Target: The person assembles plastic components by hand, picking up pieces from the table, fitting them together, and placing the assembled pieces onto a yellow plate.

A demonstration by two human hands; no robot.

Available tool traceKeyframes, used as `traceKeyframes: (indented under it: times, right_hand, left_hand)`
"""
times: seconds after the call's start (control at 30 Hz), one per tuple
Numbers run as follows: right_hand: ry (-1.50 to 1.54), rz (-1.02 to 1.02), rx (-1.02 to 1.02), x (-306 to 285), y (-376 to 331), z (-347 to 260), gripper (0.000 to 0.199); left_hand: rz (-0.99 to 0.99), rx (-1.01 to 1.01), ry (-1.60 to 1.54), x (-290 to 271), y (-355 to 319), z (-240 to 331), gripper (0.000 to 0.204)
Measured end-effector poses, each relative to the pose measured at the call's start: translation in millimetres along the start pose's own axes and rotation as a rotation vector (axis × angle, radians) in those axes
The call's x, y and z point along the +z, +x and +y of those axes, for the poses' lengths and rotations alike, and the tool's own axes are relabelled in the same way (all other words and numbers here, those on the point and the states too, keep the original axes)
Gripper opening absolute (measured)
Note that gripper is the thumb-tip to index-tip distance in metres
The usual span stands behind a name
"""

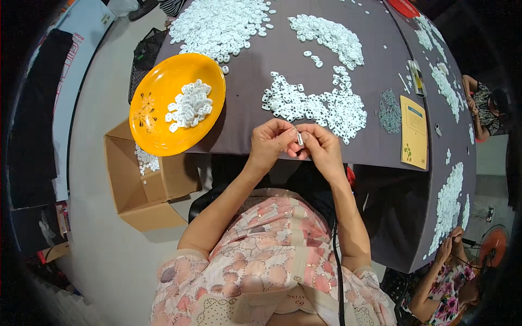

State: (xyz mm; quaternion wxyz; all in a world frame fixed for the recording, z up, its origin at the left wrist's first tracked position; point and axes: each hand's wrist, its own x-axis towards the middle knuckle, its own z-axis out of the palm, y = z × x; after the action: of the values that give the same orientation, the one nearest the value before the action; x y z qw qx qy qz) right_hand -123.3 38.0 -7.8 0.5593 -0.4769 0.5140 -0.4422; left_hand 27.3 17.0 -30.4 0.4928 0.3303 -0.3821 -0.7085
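My left hand (269,142) and my right hand (322,150) meet at the table's near edge, fingertips pinched together. Between them is a small white plastic piece (300,139), mostly covered by the fingers. Just beyond my hands lies a spread of white plastic pieces with dark holes (342,111). Farther off are a curved band of smooth white oval pieces (331,38) and a larger heap of white ovals (220,27). To the right of my hands sits a pile of small grey metal screws or pins (390,114).
A yellow bowl (149,89) with white pieces juts over the table's left corner. Below it stands an open cardboard box (124,182) holding more pieces. A yellow booklet (413,136) lies right, near a small packet (416,79). Two other people work at the right-hand table (435,144).
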Motion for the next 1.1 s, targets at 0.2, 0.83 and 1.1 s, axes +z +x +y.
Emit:
traceKeyframes:
  times: [0.2,0.83,1.1]
  right_hand:
    - [0.090,0.005,0.081,-4,2,0,0.019]
    - [0.154,0.005,0.050,-5,-3,1,0.016]
    - [0.217,-0.007,0.032,-10,-1,7,0.006]
  left_hand:
    - [0.003,0.006,0.025,-1,-1,0,0.009]
    - [0.035,0.021,0.033,2,-1,1,0.010]
    - [0.035,0.004,0.024,2,0,1,0.010]
